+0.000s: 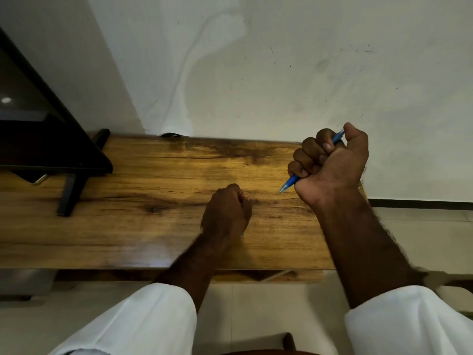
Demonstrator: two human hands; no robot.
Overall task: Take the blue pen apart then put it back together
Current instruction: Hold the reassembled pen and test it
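My right hand (332, 162) is raised above the right part of the wooden table (128, 226), closed in a fist around the blue pen (290, 182). The pen's clear tip points down and left from the bottom of the fist, and its blue top end with the clip sticks out by the thumb. My left hand (226, 211) rests on the table near the middle, fingers curled shut; a small pale bit shows at its lower edge, and I cannot tell what it is. The pen looks whole.
A black monitor (38, 124) on a black stand (69, 196) fills the table's left end. A white wall rises behind the table. A dark cable end (170, 135) lies at the back edge. White sleeves cover both forearms.
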